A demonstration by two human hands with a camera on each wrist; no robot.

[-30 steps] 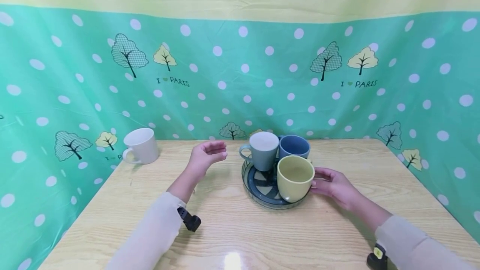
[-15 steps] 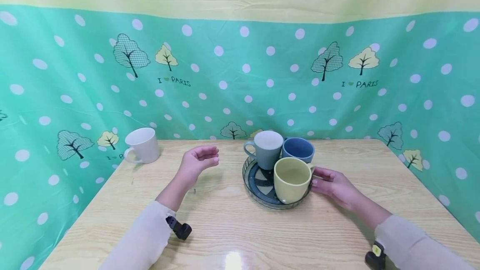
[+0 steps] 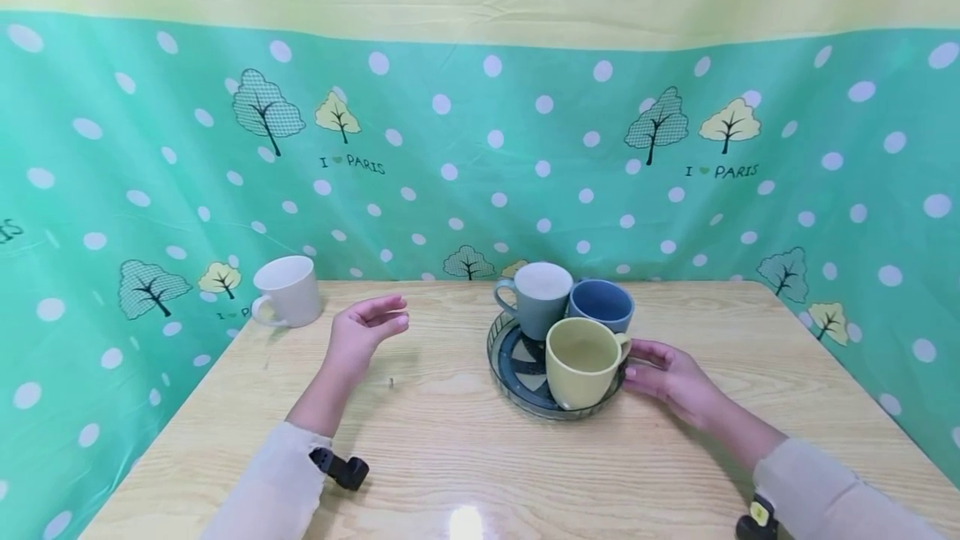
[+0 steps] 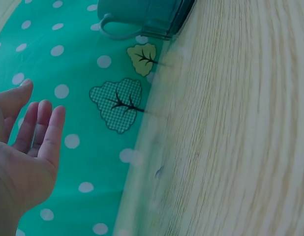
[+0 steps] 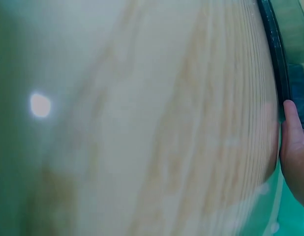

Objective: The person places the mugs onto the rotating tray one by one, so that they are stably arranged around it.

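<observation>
In the head view a round tray [image 3: 517, 394] with a clear rim and dark patterned base stands right of the table's middle. On it are a grey-blue mug [image 3: 536, 315], a dark blue mug [image 3: 618, 319] and a yellow mug [image 3: 573, 386], all upright. My right hand [image 3: 678, 382] touches the tray's right side, by the yellow mug's handle. The right wrist view shows the thumb against the tray's dark edge [image 5: 275, 44]. My left hand [image 3: 360, 336] hangs above the table, fingers loosely bent and holding nothing. In the left wrist view a grey-blue mug [image 4: 127, 19] appears at the top.
A white mug [image 3: 288, 294] stands apart at the table's back left, its handle towards the left. The wooden table [image 3: 442, 457] backs onto a green curtain [image 3: 420, 207] with dots and printed trees.
The tray has turned clockwise with its mugs: the grey-blue and dark blue ones moved right, the yellow one left. My left hand drew away to the left; my right hand stayed nearly in place.
</observation>
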